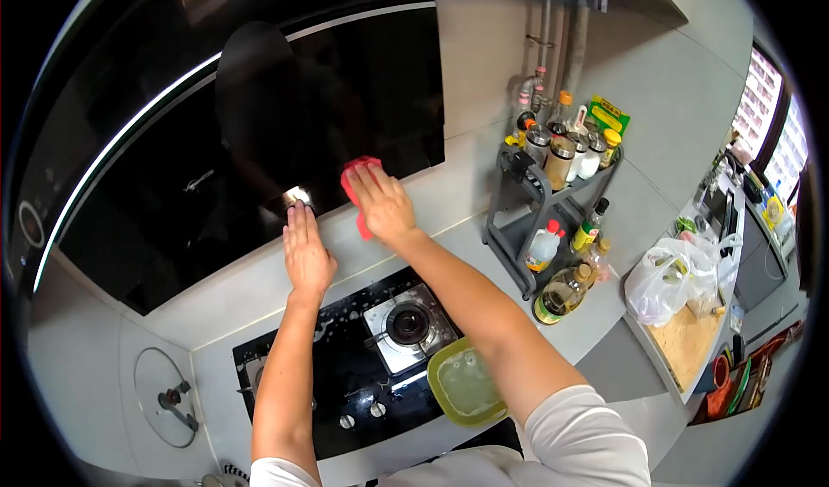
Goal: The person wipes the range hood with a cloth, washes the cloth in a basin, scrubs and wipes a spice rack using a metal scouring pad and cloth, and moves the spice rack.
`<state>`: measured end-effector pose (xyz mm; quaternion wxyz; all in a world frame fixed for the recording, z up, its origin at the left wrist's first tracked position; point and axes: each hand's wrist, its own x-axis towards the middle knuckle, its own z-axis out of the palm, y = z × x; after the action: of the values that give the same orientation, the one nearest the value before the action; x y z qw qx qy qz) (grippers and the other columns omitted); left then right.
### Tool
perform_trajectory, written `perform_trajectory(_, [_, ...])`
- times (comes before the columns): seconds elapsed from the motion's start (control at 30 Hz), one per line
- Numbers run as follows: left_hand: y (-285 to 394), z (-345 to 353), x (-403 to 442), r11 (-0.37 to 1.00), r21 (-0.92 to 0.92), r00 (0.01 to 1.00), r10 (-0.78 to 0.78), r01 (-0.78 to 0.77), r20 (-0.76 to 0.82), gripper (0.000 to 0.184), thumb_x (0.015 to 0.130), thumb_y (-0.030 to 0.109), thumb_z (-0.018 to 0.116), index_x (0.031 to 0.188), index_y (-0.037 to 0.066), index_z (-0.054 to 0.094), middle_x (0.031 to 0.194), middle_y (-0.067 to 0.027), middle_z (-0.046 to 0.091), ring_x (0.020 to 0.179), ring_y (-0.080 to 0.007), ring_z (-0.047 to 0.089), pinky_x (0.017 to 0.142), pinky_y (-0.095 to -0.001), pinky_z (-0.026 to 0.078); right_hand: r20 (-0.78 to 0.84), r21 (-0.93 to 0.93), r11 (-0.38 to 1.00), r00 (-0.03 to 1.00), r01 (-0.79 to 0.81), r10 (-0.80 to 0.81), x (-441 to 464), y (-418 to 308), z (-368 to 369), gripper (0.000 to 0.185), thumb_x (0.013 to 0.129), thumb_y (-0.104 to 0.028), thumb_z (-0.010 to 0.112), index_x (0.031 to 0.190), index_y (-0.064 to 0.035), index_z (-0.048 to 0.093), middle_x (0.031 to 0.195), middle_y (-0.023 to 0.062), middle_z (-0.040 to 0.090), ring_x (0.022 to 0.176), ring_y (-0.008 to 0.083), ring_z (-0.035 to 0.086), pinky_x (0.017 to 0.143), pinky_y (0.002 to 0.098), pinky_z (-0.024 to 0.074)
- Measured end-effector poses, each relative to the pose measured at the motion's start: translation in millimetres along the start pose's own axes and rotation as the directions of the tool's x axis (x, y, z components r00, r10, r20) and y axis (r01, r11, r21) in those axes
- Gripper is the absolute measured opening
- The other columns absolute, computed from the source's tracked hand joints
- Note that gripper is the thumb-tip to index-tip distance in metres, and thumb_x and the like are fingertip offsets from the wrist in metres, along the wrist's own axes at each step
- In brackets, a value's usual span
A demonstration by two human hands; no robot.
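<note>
My right hand (pixel 382 204) presses a red cloth (pixel 363 224) flat against the lower part of the glossy black range hood panel (pixel 345 98). The cloth shows around the fingers and hangs a little below the panel's edge. To its left, my left hand (pixel 306 249) rests its fingertips on the same panel near the bottom edge, fingers straight and holding nothing. Below both arms lies a wet black gas stove (pixel 345 388) with a burner (pixel 408 323). A green basin (pixel 467 383) of cloudy water sits at the stove's right side, partly behind my right forearm.
A grey rack (pixel 509 202) with seasoning jars (pixel 561 159) stands right of the stove, beside several bottles (pixel 563 294). Farther right, a white plastic bag (pixel 669 280) rests near a wooden board (pixel 682 349). A glass lid (pixel 166 397) is at the lower left.
</note>
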<state>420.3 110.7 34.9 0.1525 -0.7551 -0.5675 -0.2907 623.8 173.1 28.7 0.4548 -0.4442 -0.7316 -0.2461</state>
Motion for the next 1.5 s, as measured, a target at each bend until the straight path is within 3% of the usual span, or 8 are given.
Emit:
perform_trajectory(0.17, [-3,-6,-3,1.0,0.0,1.0,-0.01,0.01,0.013,0.087,0.076,-0.005,0.067,0.158,-0.005,0.039,0.171,-0.0159,0.033,0.16,-0.0324,0.027,0.13,-0.0474,0.024,-0.029,-0.144,0.937,0.948,-0.317,0.316,1,43,-11,0.058,0.089,-0.011,0.058,0.146,-0.0033,0.057,0.152,0.0129,0.057,0.132,0.0365,0.052,0.104,0.0487,0.046])
perform_trajectory(0.37, [-6,-7,-2,0.999,0.032,0.999,0.021,-0.022,0.033,0.086,0.075,-0.006,0.067,0.157,-0.005,0.041,0.169,-0.0164,0.035,0.158,-0.0329,0.031,0.129,-0.0472,0.028,-0.015,-0.052,0.998,0.999,-0.037,0.037,22,4,6,0.046,0.092,-0.012,0.058,0.138,-0.0092,0.065,0.146,0.0113,0.06,0.127,0.0333,0.054,0.101,0.0478,0.0475])
perform_trajectory(0.47, [-8,-5,0,0.998,0.033,0.998,0.05,-0.051,0.03,0.09,0.072,-0.008,0.065,0.158,-0.005,0.037,0.171,-0.0192,0.031,0.158,-0.0377,0.03,0.128,-0.0469,0.03,-0.05,-0.028,0.946,0.946,-0.323,0.322,-9,69,24,0.051,0.092,-0.01,0.057,0.143,-0.0066,0.061,0.151,0.0109,0.057,0.126,0.0322,0.055,0.102,0.0461,0.0478])
perform_trajectory(0.57, [-1,-7,0,0.999,0.026,0.999,0.034,-0.035,0.031,0.09,0.073,-0.008,0.065,0.158,-0.006,0.037,0.171,-0.0193,0.03,0.158,-0.0371,0.029,0.129,-0.0461,0.03,-0.046,-0.25,0.948,0.98,-0.198,0.192,-17,75,-22,0.059,0.092,-0.009,0.057,0.15,-0.0012,0.054,0.152,0.01,0.056,0.116,0.0305,0.058,0.101,0.0418,0.0491])
perform_trajectory(0.87, [31,5,15,0.999,0.037,0.998,0.025,-0.027,0.059,0.089,0.075,-0.001,0.07,0.159,-0.004,0.038,0.171,-0.0163,0.033,0.159,-0.0322,0.029,0.129,-0.047,0.026,0.058,-0.28,0.959,0.997,-0.033,0.051,0,94,-37,0.058,0.086,-0.007,0.061,0.144,-0.0011,0.06,0.144,0.0082,0.063,0.102,0.0274,0.059,0.093,0.0389,0.0556])
perform_trajectory(0.97, [50,17,22,0.999,0.012,0.997,0.052,-0.053,0.059,0.09,0.075,0.001,0.071,0.159,-0.003,0.038,0.171,-0.0158,0.032,0.16,-0.0315,0.028,0.129,-0.0485,0.025,-0.015,-0.293,0.948,0.992,-0.127,0.128,-6,86,-32,0.059,0.086,-0.008,0.062,0.145,-0.0001,0.059,0.143,0.0097,0.063,0.1,0.0275,0.058,0.09,0.0383,0.0565])
perform_trajectory(1.2, [68,27,28,0.998,-0.011,0.994,0.061,-0.06,0.087,0.094,0.074,0.002,0.071,0.16,-0.003,0.034,0.172,-0.0173,0.028,0.16,-0.0339,0.025,0.13,-0.0517,0.022,-0.021,-0.107,0.963,0.969,-0.246,0.246,-3,75,-26,0.066,0.083,-0.003,0.063,0.148,0.0028,0.053,0.152,0.0182,0.055,0.104,0.0342,0.062,0.093,0.042,0.0561])
perform_trajectory(1.5, [69,24,24,0.997,-0.035,0.994,0.071,-0.069,0.082,0.093,0.074,-0.001,0.068,0.16,-0.003,0.035,0.172,-0.0168,0.03,0.161,-0.0334,0.025,0.129,-0.0532,0.022,0.193,0.067,0.856,0.848,-0.513,0.494,-18,71,-36,0.06,0.091,-0.003,0.058,0.151,-0.0042,0.053,0.157,0.0106,0.054,0.108,0.0317,0.06,0.099,0.0434,0.0498])
